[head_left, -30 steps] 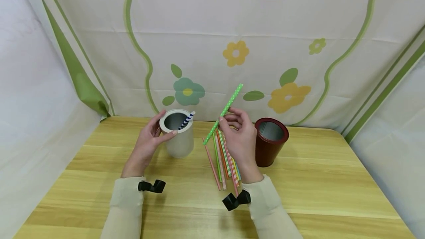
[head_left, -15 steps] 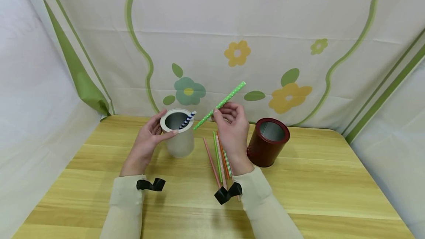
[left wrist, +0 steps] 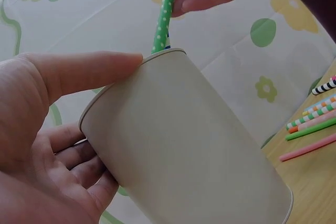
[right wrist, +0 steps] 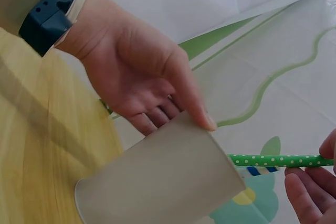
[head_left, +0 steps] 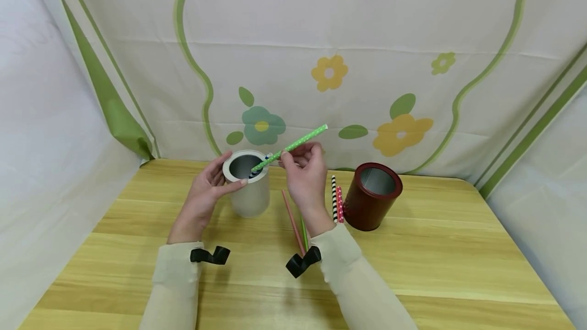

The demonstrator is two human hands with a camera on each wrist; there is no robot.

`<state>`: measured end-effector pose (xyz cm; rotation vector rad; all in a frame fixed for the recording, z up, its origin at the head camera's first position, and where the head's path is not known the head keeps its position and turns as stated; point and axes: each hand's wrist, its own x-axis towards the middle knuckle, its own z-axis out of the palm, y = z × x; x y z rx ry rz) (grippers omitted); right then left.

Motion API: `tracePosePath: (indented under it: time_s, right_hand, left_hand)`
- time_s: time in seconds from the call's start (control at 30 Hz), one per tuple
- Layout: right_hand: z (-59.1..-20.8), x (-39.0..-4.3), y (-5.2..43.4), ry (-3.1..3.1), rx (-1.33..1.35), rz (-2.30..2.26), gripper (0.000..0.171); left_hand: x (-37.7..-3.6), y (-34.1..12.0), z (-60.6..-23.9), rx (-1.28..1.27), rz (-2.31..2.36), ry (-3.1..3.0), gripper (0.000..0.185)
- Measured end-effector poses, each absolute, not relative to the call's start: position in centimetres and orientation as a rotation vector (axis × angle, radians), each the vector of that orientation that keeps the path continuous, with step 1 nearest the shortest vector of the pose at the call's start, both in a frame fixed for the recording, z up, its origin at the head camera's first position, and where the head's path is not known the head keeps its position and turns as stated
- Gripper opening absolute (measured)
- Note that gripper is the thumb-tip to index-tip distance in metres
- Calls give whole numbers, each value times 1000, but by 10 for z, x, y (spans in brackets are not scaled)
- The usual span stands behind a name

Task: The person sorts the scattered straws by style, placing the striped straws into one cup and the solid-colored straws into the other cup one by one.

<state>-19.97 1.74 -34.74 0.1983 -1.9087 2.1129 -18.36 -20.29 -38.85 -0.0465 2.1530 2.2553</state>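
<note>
My left hand [head_left: 204, 198] grips the white cylindrical cup [head_left: 247, 187] by its side, thumb on the rim; the left wrist view shows the cup [left wrist: 184, 150] close up. My right hand [head_left: 302, 169] pinches a green dotted straw [head_left: 293, 145], whose lower end pokes into the cup's mouth. A blue-and-white striped straw [head_left: 254, 172] stands inside the cup. In the right wrist view the green straw [right wrist: 278, 160] meets the cup [right wrist: 163, 182] at its rim.
A dark red cup [head_left: 372, 195] stands to the right on the wooden table [head_left: 435, 264]. Several loose straws [head_left: 337, 202] lie between the two cups. A flower-patterned cloth [head_left: 390, 65] hangs behind.
My right hand has carried the green straw left and lowered its end into the white cup. The loose straws it covered now show. The left hand has kept still.
</note>
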Motion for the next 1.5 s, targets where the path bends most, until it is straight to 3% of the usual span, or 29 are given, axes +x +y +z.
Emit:
tracePosePath:
  time_s: [0.33, 0.7, 1.33, 1.5]
  right_hand:
    - [-360, -205, 9, -2022, 205, 2054, 29]
    - [-364, -205, -4, -2224, 320, 1798, 23]
    - [-370, -208, -6, -2305, 259, 1769, 26]
    - [-370, -207, -6, -2329, 242, 1758, 20]
  left_hand:
    - [-183, -205, -389, -56, 2255, 2158, 90]
    - [-181, -203, -387, -52, 2264, 2160, 89]
    - [-182, -203, -390, -42, 2269, 2166, 88]
    - [-182, -203, -390, -44, 2264, 2170, 88]
